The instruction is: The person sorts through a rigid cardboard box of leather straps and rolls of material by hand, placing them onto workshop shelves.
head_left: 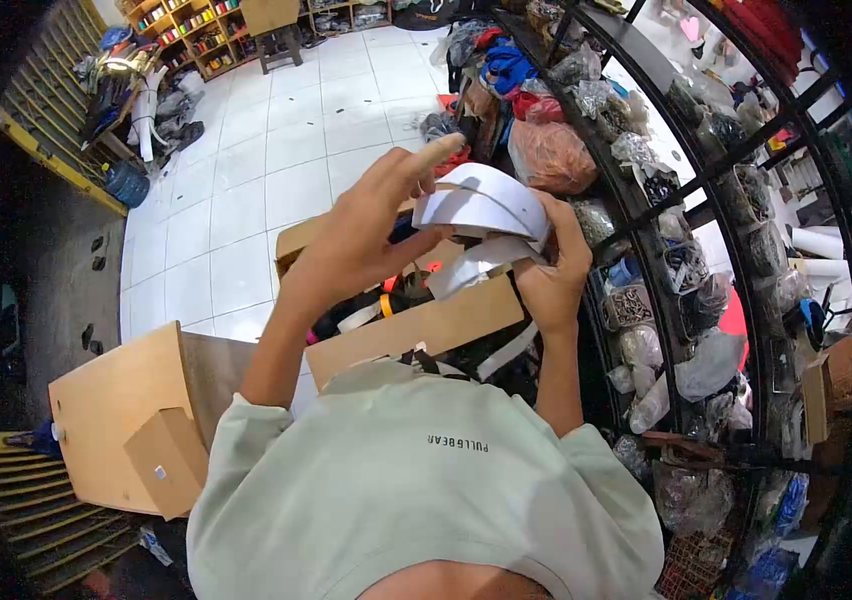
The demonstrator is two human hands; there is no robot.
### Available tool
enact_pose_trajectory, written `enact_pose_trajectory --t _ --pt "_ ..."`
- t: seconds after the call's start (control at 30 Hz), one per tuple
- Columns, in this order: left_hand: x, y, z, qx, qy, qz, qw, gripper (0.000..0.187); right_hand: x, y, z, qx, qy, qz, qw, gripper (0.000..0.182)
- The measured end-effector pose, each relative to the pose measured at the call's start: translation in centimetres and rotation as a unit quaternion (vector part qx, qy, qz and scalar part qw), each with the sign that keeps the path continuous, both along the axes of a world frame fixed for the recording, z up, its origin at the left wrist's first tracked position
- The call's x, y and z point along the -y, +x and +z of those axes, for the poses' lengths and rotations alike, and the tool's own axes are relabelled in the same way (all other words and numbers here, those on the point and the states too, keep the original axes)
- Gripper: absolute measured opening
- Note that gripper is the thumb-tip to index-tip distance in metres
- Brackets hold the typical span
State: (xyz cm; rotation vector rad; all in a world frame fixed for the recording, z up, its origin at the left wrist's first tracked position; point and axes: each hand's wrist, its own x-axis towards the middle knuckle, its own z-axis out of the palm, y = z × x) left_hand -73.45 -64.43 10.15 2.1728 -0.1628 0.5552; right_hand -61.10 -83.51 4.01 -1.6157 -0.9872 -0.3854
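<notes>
A roll of wide white strip (pixel 481 205) is up in front of my chest, over an open cardboard box (pixel 426 330). Its right side is in the grip of my right hand (pixel 558 265), and a loose length hangs below it. My left hand (pixel 381 215) is at the roll's left side, index finger stretched out above it and thumb near its lower edge. Those fingers are apart. Inside the box are an orange roll (pixel 386 305) and other coloured items, partly hidden by my hands and the roll.
Black metal shelves (pixel 661 205) packed with plastic bags run along the right. Bagged goods (pixel 551 155) lie on the tiled floor beside them. A wooden table (pixel 121 410) stands at lower left, a blue water jug (pixel 126 185) at left. Thread shelves (pixel 186 35) are at the back.
</notes>
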Motion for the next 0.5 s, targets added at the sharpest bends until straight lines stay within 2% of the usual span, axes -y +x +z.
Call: enact_pose_trajectory --t 0.07,0.17,0.23,0.3,0.33,0.37,0.43,0.5 --pt "0.6 0.2 0.2 0.044 0.104 0.034 0.993 0.091 -0.2 -0.3 0.0 -0.006 0.005 -0.01 1.0 0.058" --pt "0.4 1.3 -1.6 0.088 0.136 0.057 0.985 0.093 -0.3 -0.1 -0.1 -0.031 0.007 0.001 0.999 0.059" --pt "0.1 1.3 -1.6 0.084 0.094 0.071 0.99 0.096 0.5 0.5 0.0 -0.05 0.004 0.027 0.998 0.059" --pt "-1.3 1.8 -2.7 0.058 -0.058 0.041 0.996 0.097 2.7 1.9 0.2 -0.154 -0.124 0.087 0.976 0.056" --pt "-1.5 1.7 -2.2 0.07 -0.059 0.044 0.995 0.099 3.9 1.8 1.6 -0.199 -0.164 0.069 0.964 0.052" --pt "-2.3 1.8 -2.3 0.071 -0.056 0.039 0.995 0.099 5.8 4.7 -1.1 -0.028 -0.211 0.01 0.977 0.049" --pt "-4.3 2.2 -2.8 0.044 -0.133 0.031 0.99 0.103 10.2 6.0 -2.7 -0.087 -0.344 -0.069 0.932 0.06" --pt "-4.7 2.4 -2.2 0.042 -0.249 0.011 0.967 0.106 13.4 5.8 -3.4 -0.068 -0.488 -0.114 0.863 0.076"
